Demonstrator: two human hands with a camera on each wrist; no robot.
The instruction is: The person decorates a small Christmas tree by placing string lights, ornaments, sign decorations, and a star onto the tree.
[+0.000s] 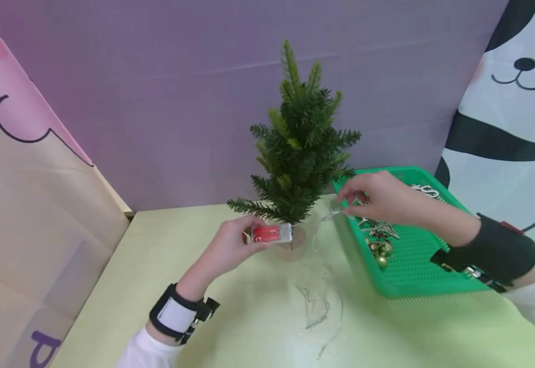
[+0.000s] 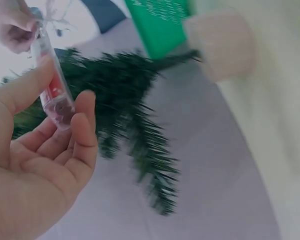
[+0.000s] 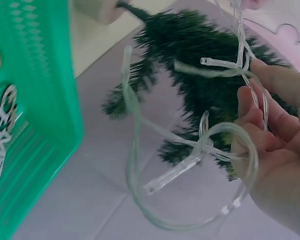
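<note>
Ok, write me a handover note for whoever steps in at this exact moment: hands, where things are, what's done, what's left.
Left hand holds the red battery box in front of the small tree.
Right hand pinches the clear light string beside the tree, over the green tray edge.
Slack wire lies on the table.
Ornaments sit in the tray.
Done: lights out of the tray, in hand.
Left: no lights or ornaments on the tree yet.

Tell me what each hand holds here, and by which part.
The left hand pinches the red battery box by its long sides. The right hand holds the clear light string by loops of its wire.
</note>
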